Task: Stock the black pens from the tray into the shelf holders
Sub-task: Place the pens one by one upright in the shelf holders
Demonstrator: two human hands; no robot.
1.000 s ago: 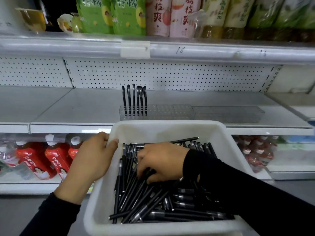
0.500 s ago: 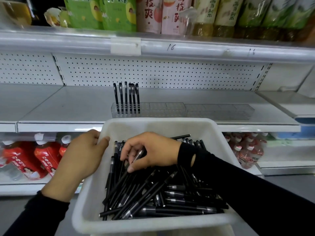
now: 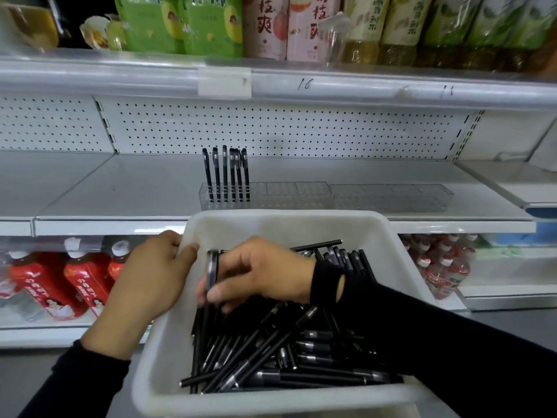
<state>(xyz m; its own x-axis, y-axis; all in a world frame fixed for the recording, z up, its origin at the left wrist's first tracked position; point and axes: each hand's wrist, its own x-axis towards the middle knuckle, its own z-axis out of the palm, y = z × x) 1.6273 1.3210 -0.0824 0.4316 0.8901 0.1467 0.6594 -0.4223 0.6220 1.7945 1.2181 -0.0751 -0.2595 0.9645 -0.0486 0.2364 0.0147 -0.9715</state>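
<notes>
R hand (image 3: 262,271) now pinches one black pen (image 3: 212,270) btwn thumb and fingertips. The pen stands nearly upright and is blurred w/ motion. A sec ago this hand lay flat in the heap, digging; half a sec ago it had the pen low and at a slant. So I judge the pick made, and the carry fwd to the shelf is next.

L hand (image 3: 150,279) grips the left rim of the tray (image 3: 301,218), thumb hooked over the edge, and it hasn't shifted. The hands are apart, w/ the tray wall btwn them.

Under my R hand the white tray holds a loose heap of pens (image 3: 271,357), dozens, criss-crossed, mostly on the near side and under my R sleeve. The far wall in front of my fingers shows bare.

Ahead of both hands on the shelf (image 3: 135,188) sits a clear holder (image 3: 271,193) w/ a grid of slots. Six standing pens (image 3: 226,173) fill its left end, same count as a sec ago; the other slots hold nothing. A second clear holder (image 3: 391,194) lies right of it, touching or nearly so, w/ no pens in it. By my reckoning it's early going, since most stock is in the tray.

Below and left of my L hand are red-label bottles (image 3: 81,285). Above everything is a row of drink pouches (image 3: 211,25).
</notes>
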